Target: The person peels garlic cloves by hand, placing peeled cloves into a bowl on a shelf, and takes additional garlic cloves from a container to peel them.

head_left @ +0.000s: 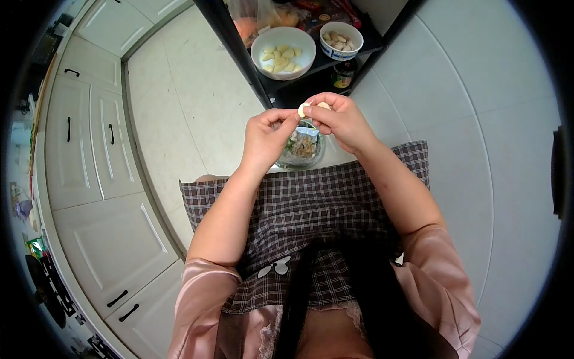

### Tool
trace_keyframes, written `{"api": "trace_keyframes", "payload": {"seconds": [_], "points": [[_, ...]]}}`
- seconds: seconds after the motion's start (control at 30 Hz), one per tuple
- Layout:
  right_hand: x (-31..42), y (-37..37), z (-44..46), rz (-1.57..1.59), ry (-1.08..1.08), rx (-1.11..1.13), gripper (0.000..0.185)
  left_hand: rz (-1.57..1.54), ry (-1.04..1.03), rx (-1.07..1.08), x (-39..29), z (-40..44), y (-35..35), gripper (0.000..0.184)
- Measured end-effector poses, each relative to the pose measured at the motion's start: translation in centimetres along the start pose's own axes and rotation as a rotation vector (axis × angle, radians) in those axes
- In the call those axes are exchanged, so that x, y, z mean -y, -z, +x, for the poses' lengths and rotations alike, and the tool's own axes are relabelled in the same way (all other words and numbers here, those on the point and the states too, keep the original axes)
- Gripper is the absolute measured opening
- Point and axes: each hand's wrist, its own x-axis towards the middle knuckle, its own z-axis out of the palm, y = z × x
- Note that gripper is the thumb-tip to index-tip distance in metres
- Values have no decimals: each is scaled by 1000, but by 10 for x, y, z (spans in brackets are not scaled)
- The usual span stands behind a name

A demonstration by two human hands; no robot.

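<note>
A garlic clove [302, 110] is held in front of the apron [299, 194], pinched between the fingertips of both hands. Its left edge is gripped by the thumb and forefinger of the left hand [270, 133], which are drawn close together. The clove's other side is held by the thumb and forefinger of the right hand [338, 119], where a second pale piece [324, 105] is also tucked, partly hidden by the fingers.

Just below the hands, a clear tub [304, 149] is seen, filled with brownish scraps, some green and a blue-and-white packet [308, 131]. Beyond them, peeled cloves [280, 59] are spread in a large white bowl [307, 46] on a dark shelf [311, 83]. Beside it, a smaller patterned bowl [341, 55] is filled with pale pieces [338, 42]. A dark jar [344, 76] is stood below. White cabinets [69, 140] are lined up at the left.
</note>
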Motion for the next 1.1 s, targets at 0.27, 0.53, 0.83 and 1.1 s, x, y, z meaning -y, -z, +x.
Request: {"api": "trace_keyframes", "payload": {"seconds": [0.27, 0.53, 0.83, 1.1], "points": [[-1, -2, 0, -12, -34, 21, 18, -33, -21, -31, 2, -1, 0, 14], [-10, -2, 4, -4, -46, 39, 16, 162, -107, -48, 5, -2, 1, 8], [-1, -6, 0, -145, 1, 59, 13, 82, -181, -197, -1, 0, 4, 5], [2, -3, -1, -201, -12, 61, 16, -42, -184, -267, 5, 2, 6, 8]]}}
